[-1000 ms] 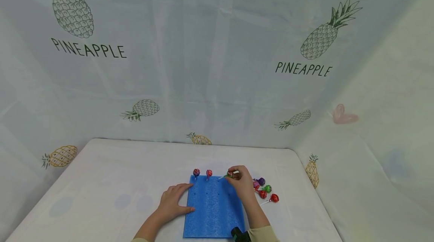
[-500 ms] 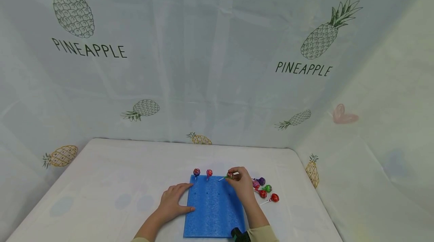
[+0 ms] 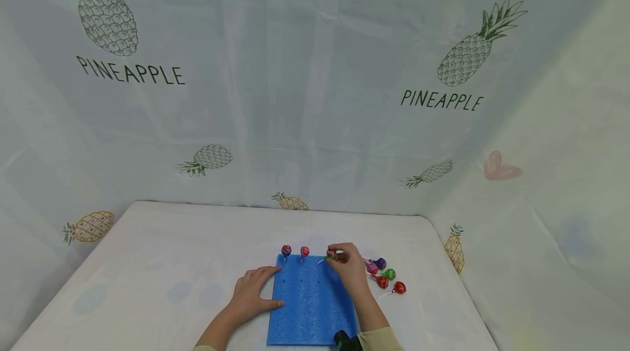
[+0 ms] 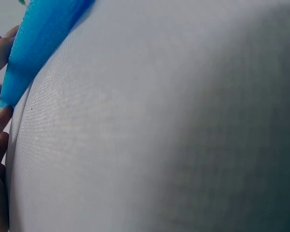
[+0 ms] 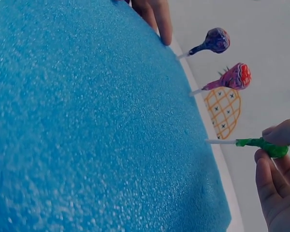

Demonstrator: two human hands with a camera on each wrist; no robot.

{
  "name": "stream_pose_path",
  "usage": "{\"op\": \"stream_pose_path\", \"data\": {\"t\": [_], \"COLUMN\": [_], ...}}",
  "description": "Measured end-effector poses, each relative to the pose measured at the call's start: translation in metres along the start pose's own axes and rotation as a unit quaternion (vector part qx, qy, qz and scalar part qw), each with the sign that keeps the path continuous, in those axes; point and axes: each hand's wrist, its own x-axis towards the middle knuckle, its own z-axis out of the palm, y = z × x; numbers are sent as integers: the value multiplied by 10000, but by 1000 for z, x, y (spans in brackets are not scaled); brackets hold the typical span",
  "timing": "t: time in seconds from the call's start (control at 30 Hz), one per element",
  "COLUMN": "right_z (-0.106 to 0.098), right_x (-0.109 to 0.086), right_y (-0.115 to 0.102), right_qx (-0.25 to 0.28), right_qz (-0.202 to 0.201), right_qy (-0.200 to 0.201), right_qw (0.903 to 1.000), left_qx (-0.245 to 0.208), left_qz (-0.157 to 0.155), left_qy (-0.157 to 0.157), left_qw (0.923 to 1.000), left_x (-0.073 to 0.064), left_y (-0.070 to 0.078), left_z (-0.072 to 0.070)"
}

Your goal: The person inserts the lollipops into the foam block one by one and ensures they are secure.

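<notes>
Thumb and fingers of the right hand [image 3: 350, 269] are curling inward over the far edge of a blue foam board [image 3: 312, 307], right of that edge's middle, while the right forearm is slanting up alongside the board's right edge. The hand is nearly closing at the fingertips and is pinching a green-wrapped lollipop [image 5: 253, 142] by its head. The lollipop's white stick is pointing left, its tip lying at the board beside the far edge; whether it is entering a hole cannot be told. The left hand [image 3: 254, 291] is resting at the board's left edge, thumb and forefinger spreading wide apart, both tips touching that edge, the forefinger nearer the far left corner. Along the far edge, a dark purple lollipop [image 5: 216, 41] is standing by the far left corner and a red-and-purple lollipop [image 5: 237, 77] is standing between it and the right hand. Beyond the board's right edge, a loose purple lollipop [image 3: 379, 263], a pink one, a green one and two red ones are lying on the white table [image 3: 197, 252].
</notes>
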Motion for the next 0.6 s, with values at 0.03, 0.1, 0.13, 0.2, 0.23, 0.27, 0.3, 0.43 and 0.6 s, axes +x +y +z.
{"op": "stream_pose_path", "data": {"t": [0.03,0.1,0.13,0.2,0.23,0.27,0.3,0.43,0.6], "right_z": [0,-1,-2,-3,-3,-3,-2,6,14], "right_x": [-1,-4,-6,-8,-9,-9,-8,-2,3], "right_y": [-4,-15,-20,-28,-30,-30,-27,-5,11], "right_qx": [40,128,152,212,245,265,318,422,347], "right_qz": [-35,-62,-64,-28,-15,-7,49,106,-66], "right_qy": [-12,-42,-46,-35,-30,-17,4,86,124], "right_qw": [10000,9999,9999,9998,9997,9996,9995,9990,9993], "left_qx": [6,22,29,34,23,12,2,5,16], "left_qz": [10,24,31,37,32,32,17,-41,-32], "left_qy": [5,8,10,16,20,26,24,15,48], "left_qw": [10000,10000,10000,10000,10000,10000,10000,10000,10000], "left_x": [0,-1,-1,-1,-1,-1,-1,0,0], "left_y": [0,1,2,2,2,2,2,1,1], "left_z": [0,-1,-1,-2,-2,-1,-1,1,1]}}
